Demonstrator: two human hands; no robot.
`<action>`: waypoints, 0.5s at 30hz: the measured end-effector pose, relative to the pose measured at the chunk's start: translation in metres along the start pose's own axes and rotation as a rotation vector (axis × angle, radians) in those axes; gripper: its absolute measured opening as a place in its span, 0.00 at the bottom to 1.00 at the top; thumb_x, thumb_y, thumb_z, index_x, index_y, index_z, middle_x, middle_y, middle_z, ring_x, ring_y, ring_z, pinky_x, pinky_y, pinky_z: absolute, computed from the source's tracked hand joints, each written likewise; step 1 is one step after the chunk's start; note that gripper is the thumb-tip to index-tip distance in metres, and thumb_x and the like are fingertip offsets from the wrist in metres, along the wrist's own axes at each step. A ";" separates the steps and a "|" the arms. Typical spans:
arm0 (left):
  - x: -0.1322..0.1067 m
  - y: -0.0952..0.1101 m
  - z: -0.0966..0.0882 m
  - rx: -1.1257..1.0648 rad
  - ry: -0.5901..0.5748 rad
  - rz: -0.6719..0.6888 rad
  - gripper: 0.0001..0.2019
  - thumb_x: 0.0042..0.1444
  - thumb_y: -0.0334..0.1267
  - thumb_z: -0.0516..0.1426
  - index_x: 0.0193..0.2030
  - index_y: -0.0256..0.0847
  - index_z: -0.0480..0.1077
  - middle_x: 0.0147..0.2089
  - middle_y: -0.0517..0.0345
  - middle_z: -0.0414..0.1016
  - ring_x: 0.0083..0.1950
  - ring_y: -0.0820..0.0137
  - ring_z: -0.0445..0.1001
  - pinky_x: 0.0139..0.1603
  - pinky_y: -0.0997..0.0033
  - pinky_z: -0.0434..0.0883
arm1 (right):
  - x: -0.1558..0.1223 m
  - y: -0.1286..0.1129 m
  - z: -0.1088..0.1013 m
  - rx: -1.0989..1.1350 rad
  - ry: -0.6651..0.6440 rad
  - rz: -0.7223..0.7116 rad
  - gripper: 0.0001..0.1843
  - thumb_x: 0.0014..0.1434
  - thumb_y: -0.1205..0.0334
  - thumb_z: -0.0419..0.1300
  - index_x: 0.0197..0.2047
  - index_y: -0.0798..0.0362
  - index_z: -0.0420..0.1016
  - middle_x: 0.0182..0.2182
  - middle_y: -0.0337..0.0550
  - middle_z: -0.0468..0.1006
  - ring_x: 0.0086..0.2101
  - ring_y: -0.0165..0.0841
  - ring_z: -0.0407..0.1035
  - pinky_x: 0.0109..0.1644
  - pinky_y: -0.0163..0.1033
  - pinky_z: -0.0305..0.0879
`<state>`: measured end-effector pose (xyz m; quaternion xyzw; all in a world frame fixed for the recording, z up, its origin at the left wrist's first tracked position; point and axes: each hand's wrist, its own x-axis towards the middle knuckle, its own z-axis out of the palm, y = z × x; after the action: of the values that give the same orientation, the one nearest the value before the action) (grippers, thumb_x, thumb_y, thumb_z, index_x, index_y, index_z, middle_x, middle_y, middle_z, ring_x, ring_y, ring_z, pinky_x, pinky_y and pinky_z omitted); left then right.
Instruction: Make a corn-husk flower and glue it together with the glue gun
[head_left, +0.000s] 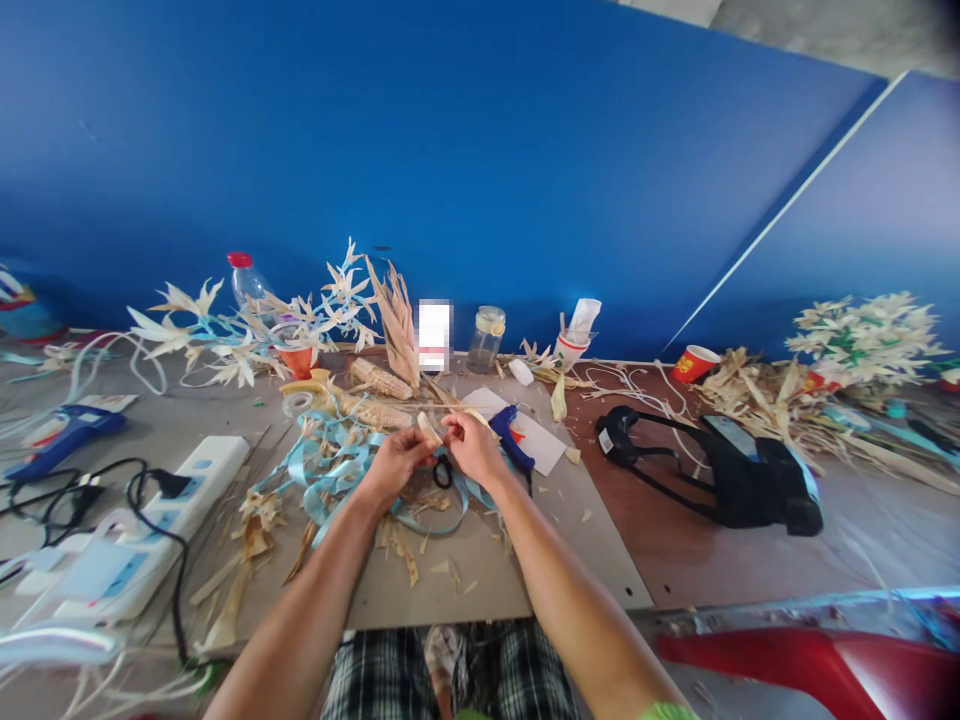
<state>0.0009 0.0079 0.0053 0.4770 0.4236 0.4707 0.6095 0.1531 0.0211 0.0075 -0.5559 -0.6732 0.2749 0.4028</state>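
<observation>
My left hand is closed in a pinch on a small pale piece of corn husk. Close beside it, my right hand has its fingers pinched together at the husk's other side; what lies between those fingertips is too small to make out. Below the hands, black scissor handles show on the table, the blades hidden. Curled light-blue ribbon lies in a heap left of my left hand. Corn cobs rest just behind it. A blue glue gun lies right of my right hand.
On the left are a white power strip, black cables and another blue glue gun. Husk flowers, a glass jar and paper cups line the blue wall. A black strapped headset lies on the right.
</observation>
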 end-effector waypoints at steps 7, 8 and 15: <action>0.004 -0.004 -0.005 -0.121 0.065 -0.017 0.16 0.37 0.44 0.68 0.23 0.36 0.67 0.21 0.64 0.68 0.24 0.77 0.67 0.29 0.75 0.63 | 0.004 -0.001 -0.008 0.114 0.133 -0.006 0.08 0.52 0.65 0.54 0.32 0.53 0.74 0.32 0.42 0.76 0.32 0.32 0.68 0.40 0.37 0.64; 0.004 -0.004 -0.005 -0.113 0.069 -0.016 0.16 0.37 0.43 0.68 0.23 0.36 0.68 0.22 0.63 0.68 0.24 0.77 0.67 0.29 0.75 0.63 | 0.003 -0.003 -0.008 0.150 0.098 0.004 0.08 0.53 0.62 0.54 0.31 0.53 0.74 0.30 0.41 0.76 0.31 0.31 0.67 0.39 0.36 0.64; 0.005 -0.008 -0.005 -0.024 0.048 0.023 0.15 0.41 0.46 0.66 0.28 0.35 0.71 0.25 0.62 0.69 0.25 0.78 0.65 0.28 0.76 0.62 | -0.002 -0.013 -0.005 0.253 -0.150 0.004 0.13 0.54 0.54 0.57 0.32 0.56 0.74 0.26 0.38 0.74 0.27 0.28 0.65 0.33 0.33 0.60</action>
<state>-0.0021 0.0131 -0.0038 0.4631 0.4269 0.4938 0.5995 0.1507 0.0156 0.0204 -0.4801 -0.6601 0.3991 0.4178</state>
